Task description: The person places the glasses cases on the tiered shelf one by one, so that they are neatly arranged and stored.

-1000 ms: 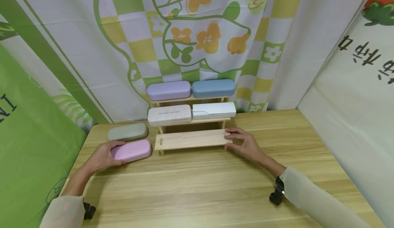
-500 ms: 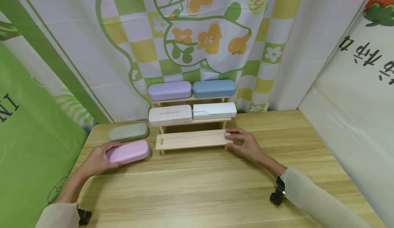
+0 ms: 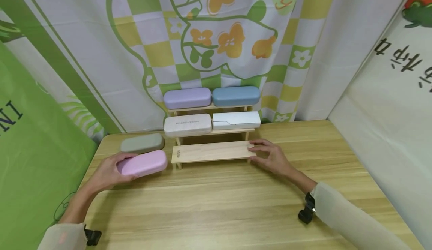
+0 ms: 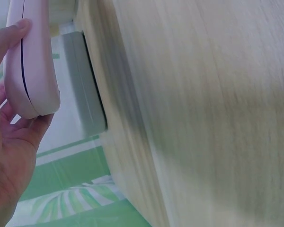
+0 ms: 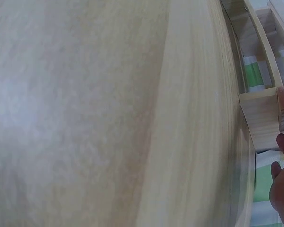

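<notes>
My left hand [image 3: 109, 172] grips the left end of a pink glasses case [image 3: 145, 163]. In the left wrist view the pink case [image 4: 41, 71] is raised off the table, thumb on one side and fingers on the other. Behind it a grey-green glasses case [image 3: 141, 143] lies on the table. With thumb and fingers, my right hand [image 3: 271, 158] holds the right end of the bare lowest step [image 3: 212, 152] of a three-tier wooden rack. The right wrist view shows the thumb at the corner of the rack's end [image 5: 260, 111].
A white speckled case [image 3: 187, 125] and a white case [image 3: 236, 120] share the rack's middle step. On the top step sit a lilac case [image 3: 187, 98] and a blue case [image 3: 236, 96]. A patterned curtain [image 3: 155, 55] hangs behind the wooden table [image 3: 209, 208].
My left hand has lifted the pink case off the table, drawing it slightly left, then up and back to the right. The right hand keeps its place on the rack.
</notes>
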The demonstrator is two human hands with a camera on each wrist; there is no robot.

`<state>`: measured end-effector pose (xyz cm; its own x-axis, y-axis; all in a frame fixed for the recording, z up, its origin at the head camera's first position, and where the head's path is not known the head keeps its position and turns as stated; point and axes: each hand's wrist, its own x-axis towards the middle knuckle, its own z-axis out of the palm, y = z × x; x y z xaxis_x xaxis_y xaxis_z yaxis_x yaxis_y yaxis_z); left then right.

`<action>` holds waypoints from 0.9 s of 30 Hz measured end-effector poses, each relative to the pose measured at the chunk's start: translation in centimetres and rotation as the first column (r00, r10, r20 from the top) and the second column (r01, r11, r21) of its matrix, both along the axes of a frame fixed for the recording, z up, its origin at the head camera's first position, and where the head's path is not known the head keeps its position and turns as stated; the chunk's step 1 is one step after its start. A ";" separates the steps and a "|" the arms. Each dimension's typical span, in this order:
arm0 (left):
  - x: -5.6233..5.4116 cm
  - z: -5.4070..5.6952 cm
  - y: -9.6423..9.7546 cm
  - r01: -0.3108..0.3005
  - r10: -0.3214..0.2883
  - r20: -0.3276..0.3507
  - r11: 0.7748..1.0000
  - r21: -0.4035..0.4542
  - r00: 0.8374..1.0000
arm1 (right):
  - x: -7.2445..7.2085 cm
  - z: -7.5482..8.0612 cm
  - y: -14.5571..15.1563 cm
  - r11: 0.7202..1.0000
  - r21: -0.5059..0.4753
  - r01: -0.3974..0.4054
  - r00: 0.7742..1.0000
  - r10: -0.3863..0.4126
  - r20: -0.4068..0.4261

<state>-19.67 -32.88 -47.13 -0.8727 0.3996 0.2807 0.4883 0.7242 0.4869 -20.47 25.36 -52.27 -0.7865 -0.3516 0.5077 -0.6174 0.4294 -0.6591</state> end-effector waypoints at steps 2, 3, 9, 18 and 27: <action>0.0 0.3 0.4 0.003 -0.003 0.002 1.000 -0.002 1.000 | 0.0 0.1 0.1 1.000 0.002 -0.004 1.000 0.004 -0.022; 0.0 0.4 0.6 0.006 -0.006 0.003 1.000 -0.003 1.000 | 0.0 0.2 0.1 1.000 0.004 -0.005 1.000 0.005 -0.029; 0.0 0.9 2.0 0.031 -0.032 0.020 0.999 0.011 0.999 | 0.0 0.6 0.2 0.999 0.038 0.005 0.998 -0.003 -0.061; -0.1 1.5 4.2 0.075 -0.075 0.014 0.997 0.025 0.997 | 0.0 0.6 0.7 0.989 0.120 0.088 0.984 -0.068 -0.164; -0.1 1.8 6.2 0.114 -0.114 0.012 0.993 0.030 0.993 | -0.3 0.6 0.8 0.991 0.095 0.098 0.957 -0.068 -0.281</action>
<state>-19.82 -26.65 -45.33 -0.8256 0.4886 0.2823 0.5602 0.6495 0.5141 -20.81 26.19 -51.67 -0.6492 -0.3551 0.6726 -0.7283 0.5450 -0.4153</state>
